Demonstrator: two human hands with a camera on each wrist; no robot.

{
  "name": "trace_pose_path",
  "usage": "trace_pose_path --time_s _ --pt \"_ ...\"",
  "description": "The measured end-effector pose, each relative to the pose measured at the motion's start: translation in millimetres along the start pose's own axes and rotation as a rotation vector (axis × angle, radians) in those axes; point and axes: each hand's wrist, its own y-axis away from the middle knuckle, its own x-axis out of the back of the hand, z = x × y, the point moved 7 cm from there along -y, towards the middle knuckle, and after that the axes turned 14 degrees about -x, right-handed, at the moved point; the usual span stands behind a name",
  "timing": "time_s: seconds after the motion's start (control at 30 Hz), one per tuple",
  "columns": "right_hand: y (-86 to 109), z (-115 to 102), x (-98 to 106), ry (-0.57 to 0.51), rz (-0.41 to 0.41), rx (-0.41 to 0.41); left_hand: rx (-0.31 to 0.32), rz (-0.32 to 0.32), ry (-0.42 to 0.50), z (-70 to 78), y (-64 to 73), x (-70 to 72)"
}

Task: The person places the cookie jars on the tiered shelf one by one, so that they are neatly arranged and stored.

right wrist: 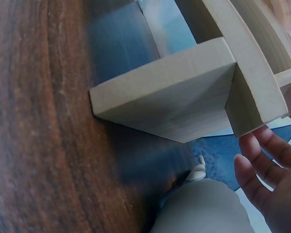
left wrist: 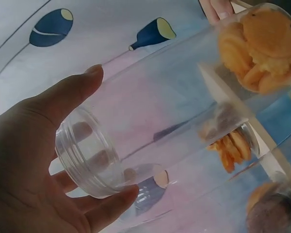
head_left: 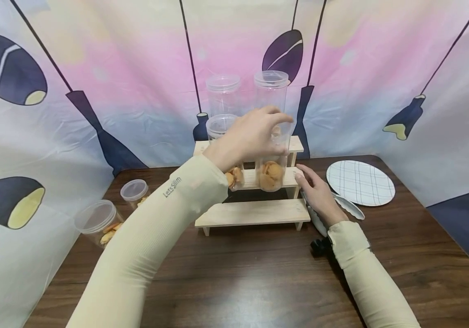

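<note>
In the head view, my left hand (head_left: 255, 134) grips a tall clear jar (head_left: 271, 175) by its upper end. Orange-brown cookies (left wrist: 259, 48) fill the jar's bottom. The left wrist view shows thumb and fingers curled around the jar's clear screw lid (left wrist: 89, 158). Its base is at the middle tier of a stepped wooden rack (head_left: 252, 213); whether it rests there I cannot tell. My right hand (head_left: 319, 193) is at the right end of that tier, and its fingertips (right wrist: 250, 141) touch the board's end in the right wrist view.
Left of the held jar stands another cookie jar (head_left: 234, 177), with two tall jars (head_left: 223, 95) behind. Two shorter jars (head_left: 99, 221) of cookies stand on the table's left side. Metal tongs (head_left: 349, 207) and a checked white plate (head_left: 360, 182) lie at the right.
</note>
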Motion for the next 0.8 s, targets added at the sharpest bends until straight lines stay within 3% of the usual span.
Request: trace_pose_path --time_s 0.33,0.8 --pt "-1.1 1 0 0.0 -0.008 -0.009 0.049 0.01 -0.029 -12.7 -11.7 -3.4" --pt "-0.3 1 -1 -0.006 -0.025 -0.005 0.053 0.056 -0.082 -9.5 -11.7 -11.8"
